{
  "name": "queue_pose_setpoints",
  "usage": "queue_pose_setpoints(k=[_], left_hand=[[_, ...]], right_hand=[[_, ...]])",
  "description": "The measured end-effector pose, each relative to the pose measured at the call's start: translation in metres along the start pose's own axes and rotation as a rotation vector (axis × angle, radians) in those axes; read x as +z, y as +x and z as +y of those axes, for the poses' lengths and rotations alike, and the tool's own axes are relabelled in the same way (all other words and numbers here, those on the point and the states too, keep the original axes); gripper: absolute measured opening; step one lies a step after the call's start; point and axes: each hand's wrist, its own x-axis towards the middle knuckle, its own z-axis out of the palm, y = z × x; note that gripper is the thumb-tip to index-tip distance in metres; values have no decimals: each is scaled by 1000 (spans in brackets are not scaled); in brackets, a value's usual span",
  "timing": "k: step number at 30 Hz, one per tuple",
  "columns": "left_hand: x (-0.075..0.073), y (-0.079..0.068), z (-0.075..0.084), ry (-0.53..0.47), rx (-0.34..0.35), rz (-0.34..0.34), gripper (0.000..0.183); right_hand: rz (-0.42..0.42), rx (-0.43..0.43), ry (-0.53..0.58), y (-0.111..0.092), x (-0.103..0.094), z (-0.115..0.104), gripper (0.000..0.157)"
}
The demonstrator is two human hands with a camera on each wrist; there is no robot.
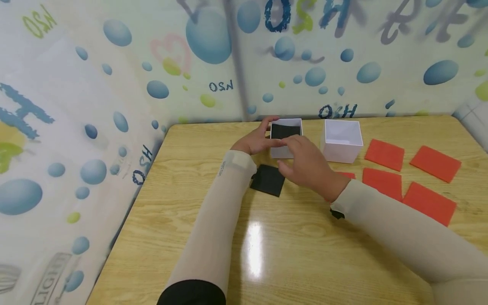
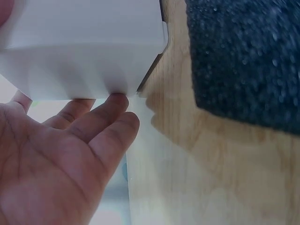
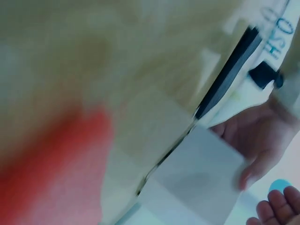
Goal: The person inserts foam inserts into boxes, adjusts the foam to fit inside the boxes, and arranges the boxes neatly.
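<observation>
My left hand (image 1: 256, 140) holds a small white open-topped box (image 1: 282, 152) at its left side. In the left wrist view, the fingers of the left hand (image 2: 51, 164) lie against the wall of the white box (image 2: 79, 70). A black sheet (image 1: 285, 131) is inside this box. My right hand (image 1: 306, 163) hovers at the box's front rim, its fingers loosely bent with nothing seen in them. Below the hands, another black sheet (image 1: 268, 180) lies on the table; its grainy, foam-like surface shows close up in the left wrist view.
Right of the held box stands a second white box (image 1: 342, 142), open on top. Several red sheets (image 1: 385, 154) lie spread over the right side of the wooden table (image 1: 183, 212), one partly behind the right wrist. A wall covering printed with blue bubbles (image 1: 249, 17) rises behind the table.
</observation>
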Motion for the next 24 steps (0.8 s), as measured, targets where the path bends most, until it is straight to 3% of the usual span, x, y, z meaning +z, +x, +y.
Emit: queue_pose_setpoints(k=[3, 6, 9, 13, 17, 24], left_hand=[[0, 0, 0, -2, 4, 9, 91], [1, 0, 0, -1, -9, 14, 92], [1, 1, 0, 2, -22, 15, 94], [0, 1, -1, -7, -20, 7, 95], [0, 1, -1, -8, -21, 1, 96], [0, 1, 0, -5, -39, 6, 96]], right_hand=[[-57, 20, 17, -5, 3, -5, 49], [-196, 79, -6, -6, 6, -9, 54], [-348, 132, -48, -6, 10, -9, 70], [-486, 131, -104, -6, 17, -7, 94], [-564, 125, -144, -7, 22, -5, 102], [-601, 161, -172, -3, 24, -9, 102]])
